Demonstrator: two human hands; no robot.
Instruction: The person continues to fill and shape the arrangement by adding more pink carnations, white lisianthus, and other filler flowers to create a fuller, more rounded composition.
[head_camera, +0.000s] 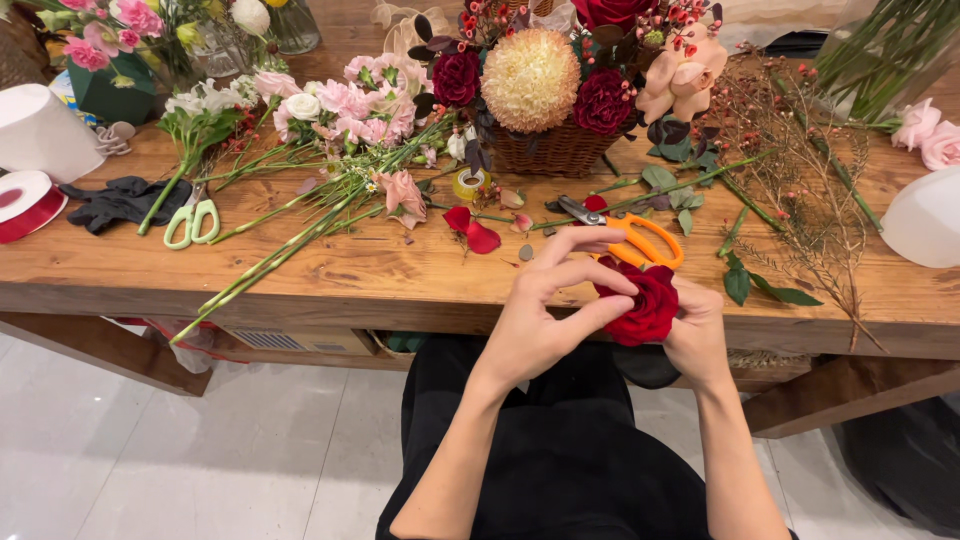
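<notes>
- I look down on a long wooden plank table (380, 270) strewn with cut flowers, seen from above the person's lap.
- At the back stands a woven wicker basket (548, 150) filled with a cream pompon bloom and dark red flowers.
- To its left lies a loose bunch of pale pink carnations on long green stems (350, 115).
- Orange-handled scissors (640, 240) lie on the table just beyond the hands; pale green-handled scissors (192, 222) lie well apart on the left.
- A single deep red rose head (640, 300) is held at the table's near edge, between both hands.
- The right hand (698, 335) cups the rose from beneath, grasping it.
- The left hand (545, 320) has its fingertips pinched on the outer petals.
- I judge the step to be working the petals; the next move calls for a light touch, so nothing tears.
</notes>
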